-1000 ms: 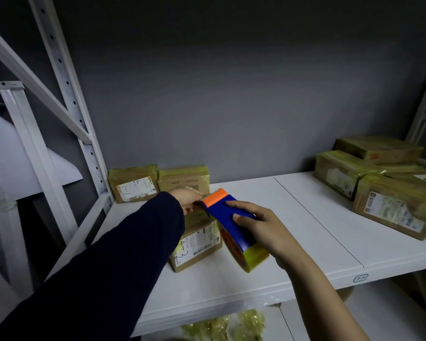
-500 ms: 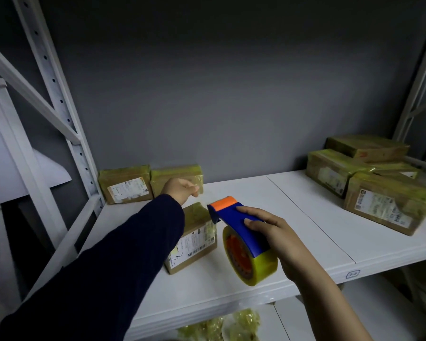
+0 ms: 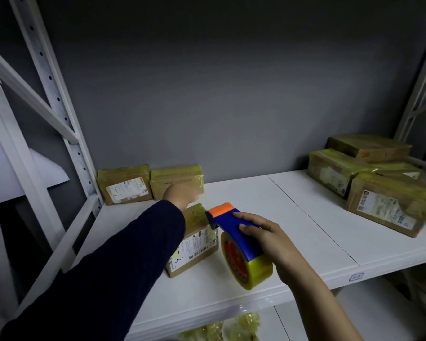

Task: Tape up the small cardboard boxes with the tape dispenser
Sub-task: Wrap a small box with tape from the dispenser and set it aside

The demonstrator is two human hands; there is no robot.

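Observation:
My right hand (image 3: 268,239) grips a blue tape dispenser (image 3: 234,230) with an orange cutter and a yellow tape roll, held just right of a small cardboard box (image 3: 197,244) that lies on the white shelf (image 3: 256,205). My left hand (image 3: 180,193), on a dark-sleeved arm, reaches past that box to a taped box (image 3: 176,178) standing against the back wall. The hand is blurred and its fingers cannot be made out. Another taped box (image 3: 124,184) with a white label stands to its left.
Several taped boxes (image 3: 384,200) are stacked at the right end of the shelf. White metal uprights (image 3: 59,107) frame the left side, with another upright at the far right. Yellowish wrapped parcels (image 3: 231,328) lie on the lower shelf.
My left hand has left the front box and moved back toward the taped box at the wall. My right hand has drawn the dispenser off the box, to its right.

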